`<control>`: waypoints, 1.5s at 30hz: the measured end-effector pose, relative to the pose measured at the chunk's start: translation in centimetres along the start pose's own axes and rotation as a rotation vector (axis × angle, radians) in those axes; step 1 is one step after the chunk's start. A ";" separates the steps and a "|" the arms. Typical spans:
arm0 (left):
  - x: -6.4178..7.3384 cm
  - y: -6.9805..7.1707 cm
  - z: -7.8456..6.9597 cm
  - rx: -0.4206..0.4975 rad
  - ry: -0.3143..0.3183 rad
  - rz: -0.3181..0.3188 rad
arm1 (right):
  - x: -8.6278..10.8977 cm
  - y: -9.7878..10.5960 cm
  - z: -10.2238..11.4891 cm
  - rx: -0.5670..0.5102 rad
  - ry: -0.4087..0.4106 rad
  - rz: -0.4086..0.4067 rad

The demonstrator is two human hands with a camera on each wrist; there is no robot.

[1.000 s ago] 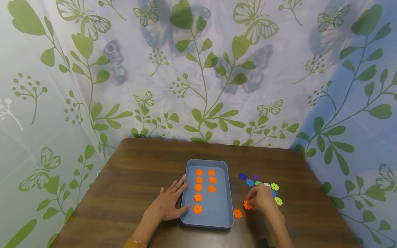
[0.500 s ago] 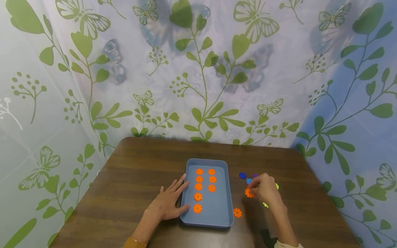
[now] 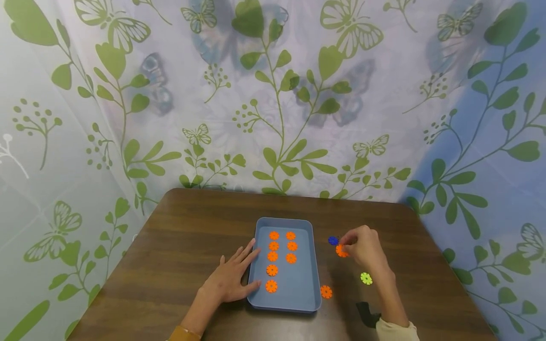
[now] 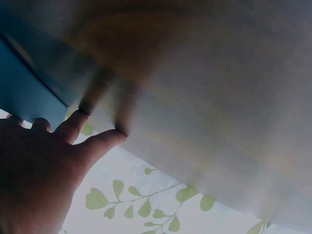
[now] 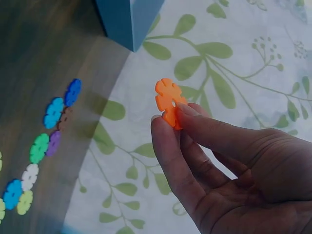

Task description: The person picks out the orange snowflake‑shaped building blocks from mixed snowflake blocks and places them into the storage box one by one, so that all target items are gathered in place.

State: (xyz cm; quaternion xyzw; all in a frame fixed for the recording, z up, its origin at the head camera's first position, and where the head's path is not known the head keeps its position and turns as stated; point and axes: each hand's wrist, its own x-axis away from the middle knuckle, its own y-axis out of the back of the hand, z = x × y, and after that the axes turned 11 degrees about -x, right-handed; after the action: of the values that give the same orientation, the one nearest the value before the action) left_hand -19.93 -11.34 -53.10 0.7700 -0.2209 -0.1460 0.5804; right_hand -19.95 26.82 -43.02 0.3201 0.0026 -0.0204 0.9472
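My right hand [image 3: 367, 248] pinches an orange flower-shaped notched disc [image 5: 168, 101] between thumb and fingertips. In the head view it is raised to the right of the blue-grey tray [image 3: 294, 293], overlapping the loose discs there. Two columns of orange discs [image 3: 272, 270] lie in the tray, the left column longer than the right. My left hand [image 3: 228, 280] lies with fingers spread along the tray's left rim. Another orange disc [image 3: 326, 291] sits on the table against the tray's right side.
Blue, brown, purple, green [image 5: 39, 148], white and yellow-green discs lie in a cluster on the table [image 3: 196, 222], partly hidden by the right hand in the head view. One yellow-green disc [image 3: 366, 278] shows beside the right wrist. A patterned curtain [image 3: 273, 118] stands behind the table.
My right hand has moved up and away from me, lifting the orange disc from near the tray's right side toward the blue disc. The left hand and tray have stayed put.
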 end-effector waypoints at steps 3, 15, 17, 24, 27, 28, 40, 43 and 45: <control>0.0 -0.1 0.0 -0.003 0.000 -0.002 | -0.2 0.1 0.5 0.004 0.007 0.000; 0.1 -0.1 0.0 -0.008 -0.004 -0.009 | -0.8 0.3 2.1 0.014 0.094 -0.015; 0.0 -0.1 0.0 -0.009 -0.005 -0.010 | -0.9 0.4 2.4 0.016 0.101 -0.019; 0.1 0.0 0.1 -0.015 -0.004 -0.014 | -1.5 0.8 3.8 0.013 0.105 -0.018; 0.1 0.0 0.0 -0.011 -0.001 -0.012 | -1.7 0.9 4.3 0.030 0.127 -0.022; 0.1 0.1 0.0 -0.010 0.000 -0.012 | -1.8 0.9 4.5 0.035 0.136 -0.022; 0.1 0.1 -0.1 -0.008 -0.005 -0.011 | -2.4 0.5 6.3 0.046 0.200 -0.021; 0.0 0.1 -0.1 -0.005 -0.004 -0.010 | -2.6 0.3 6.8 0.042 0.228 -0.017; 0.0 0.2 -0.2 -0.005 -0.003 -0.009 | -2.8 0.1 7.1 0.037 0.251 -0.010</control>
State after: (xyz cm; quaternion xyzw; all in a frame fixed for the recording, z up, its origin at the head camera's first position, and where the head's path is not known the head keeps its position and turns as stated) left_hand -19.85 -11.26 -52.91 0.7693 -0.2177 -0.1505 0.5815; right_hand -22.80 22.69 -37.31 0.3375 0.1222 0.0150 0.9332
